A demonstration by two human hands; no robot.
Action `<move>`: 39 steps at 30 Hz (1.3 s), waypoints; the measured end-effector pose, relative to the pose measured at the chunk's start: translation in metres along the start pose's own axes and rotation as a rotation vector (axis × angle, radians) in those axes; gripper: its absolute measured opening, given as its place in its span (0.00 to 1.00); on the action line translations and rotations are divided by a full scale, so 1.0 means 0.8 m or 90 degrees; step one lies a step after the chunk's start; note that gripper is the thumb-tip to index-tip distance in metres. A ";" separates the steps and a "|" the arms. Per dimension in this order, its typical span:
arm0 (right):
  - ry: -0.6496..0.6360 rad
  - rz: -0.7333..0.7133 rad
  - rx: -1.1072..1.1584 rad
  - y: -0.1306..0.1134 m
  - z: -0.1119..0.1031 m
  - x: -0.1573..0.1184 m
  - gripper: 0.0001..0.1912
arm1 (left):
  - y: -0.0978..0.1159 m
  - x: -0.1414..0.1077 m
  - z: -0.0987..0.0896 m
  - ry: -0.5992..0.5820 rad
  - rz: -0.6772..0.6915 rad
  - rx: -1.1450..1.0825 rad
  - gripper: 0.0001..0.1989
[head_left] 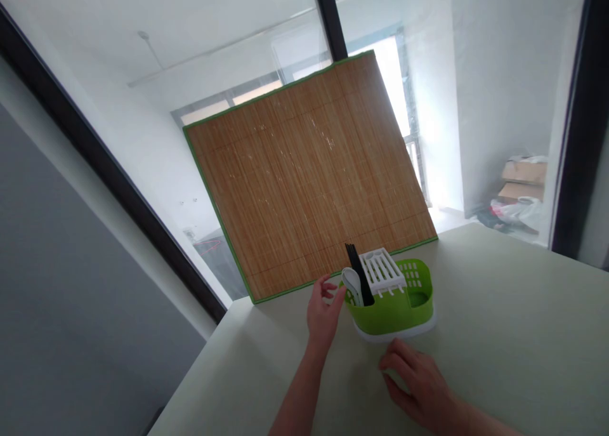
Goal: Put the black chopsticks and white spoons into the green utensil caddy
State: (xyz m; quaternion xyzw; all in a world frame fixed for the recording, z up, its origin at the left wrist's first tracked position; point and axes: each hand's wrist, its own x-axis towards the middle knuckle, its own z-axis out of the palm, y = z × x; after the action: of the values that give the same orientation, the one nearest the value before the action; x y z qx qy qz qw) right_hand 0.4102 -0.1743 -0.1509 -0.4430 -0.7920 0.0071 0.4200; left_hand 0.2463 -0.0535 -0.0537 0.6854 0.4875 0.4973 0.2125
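Observation:
A green utensil caddy (392,315) with a white base stands on the pale table. Its left compartment holds black chopsticks (359,274) and white spoons (352,280), and a white slotted rack (382,271) sits across its middle. The right compartment shows a perforated back wall. My left hand (323,309) is at the caddy's left end, thumb and fingers apart beside the spoons; whether it touches the rim I cannot tell. In front of the white base, my right hand (413,380) rests low with curled, slightly parted fingers and nothing visible in them.
Behind the caddy, a bamboo mat (309,176) with green edging leans against a glass partition with dark frames (330,17). The pale table (514,334) stretches to the right. Beyond the glass lie cardboard boxes (523,181) and plastic bags (521,211).

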 end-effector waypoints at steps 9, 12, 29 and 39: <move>-0.065 0.041 -0.005 0.012 0.002 0.002 0.11 | -0.019 0.064 0.055 -0.136 -0.075 0.179 0.32; -0.066 0.056 0.008 0.017 0.004 0.002 0.11 | -0.022 0.063 0.060 -0.149 -0.046 0.196 0.21; -0.101 0.052 0.028 0.016 0.013 -0.001 0.10 | -0.037 0.058 0.041 -0.156 0.040 0.122 0.13; -0.114 0.049 0.014 0.013 0.011 0.000 0.09 | -0.017 0.030 0.041 -0.083 0.168 0.242 0.16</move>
State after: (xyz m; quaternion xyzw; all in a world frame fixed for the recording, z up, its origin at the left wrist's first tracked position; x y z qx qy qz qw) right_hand 0.4120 -0.1650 -0.1608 -0.4664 -0.8086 0.0714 0.3516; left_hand 0.2703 -0.0204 -0.0666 0.8016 0.4638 0.3748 0.0440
